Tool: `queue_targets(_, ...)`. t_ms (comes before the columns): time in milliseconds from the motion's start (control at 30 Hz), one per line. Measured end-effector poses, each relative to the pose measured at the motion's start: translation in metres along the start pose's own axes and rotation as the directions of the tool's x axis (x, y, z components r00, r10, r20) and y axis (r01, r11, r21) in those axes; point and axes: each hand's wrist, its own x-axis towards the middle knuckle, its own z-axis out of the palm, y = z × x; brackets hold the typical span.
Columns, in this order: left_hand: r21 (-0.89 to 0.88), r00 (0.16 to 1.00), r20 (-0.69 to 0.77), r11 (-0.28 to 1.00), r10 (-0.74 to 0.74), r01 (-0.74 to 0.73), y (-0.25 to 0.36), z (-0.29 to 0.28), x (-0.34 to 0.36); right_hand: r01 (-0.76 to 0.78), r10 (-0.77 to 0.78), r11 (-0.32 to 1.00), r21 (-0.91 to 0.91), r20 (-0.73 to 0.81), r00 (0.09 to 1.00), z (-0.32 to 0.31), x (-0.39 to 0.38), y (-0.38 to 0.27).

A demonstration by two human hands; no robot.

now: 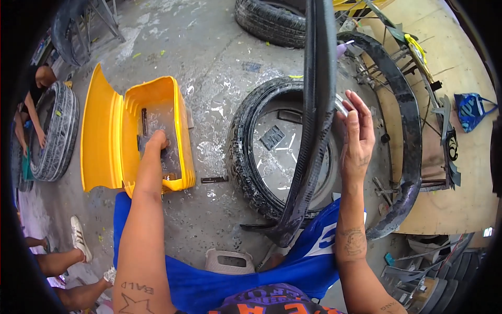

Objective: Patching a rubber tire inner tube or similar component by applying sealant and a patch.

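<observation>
A long, curved black car trim panel (317, 104) with a woven-looking pattern stands on end in front of me, partly across a wet tyre (241, 152) lying on the floor. Beside the panel's right edge is my right hand (358, 133), its fingers stretched upward; a small pale, shiny bit (341, 105) shows at the fingertips. I cannot tell how firmly the hand touches the panel. My left hand (156, 141) reaches into a yellow plastic container (184, 131) of murky water, fingers curled. What it grips is hidden; dark pieces lie around it.
Another curved black panel (410, 110) leans at the right by a wooden board (439, 214). A second tyre (272, 23) lies at the far side. On the left, another person's hand (41, 137) rests on a tyre (58, 133). A grey stool (229, 261) is below me.
</observation>
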Motion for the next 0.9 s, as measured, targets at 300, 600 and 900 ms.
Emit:
queue_targets(300,-0.747,0.961,-0.273,0.638,-0.042,-0.184,0.034,-0.127,-0.050,0.146,-0.150,0.975,-0.165,-0.011,0.989,0.003,-0.009,-0.003)
queue_targets(600,-0.989,0.983,0.025,-0.139,0.184,0.051,0.111,-0.151,-0.244,0.126,-0.121,0.991,0.038,0.646,0.754,0.099,-0.117,-0.033)
queue_targets(900,-0.990,0.982,0.078,0.127,0.172,0.056,0.134,-0.083,-0.308,-0.549,0.426,0.829,-0.108,0.758,0.494,0.103,-0.207,0.031)
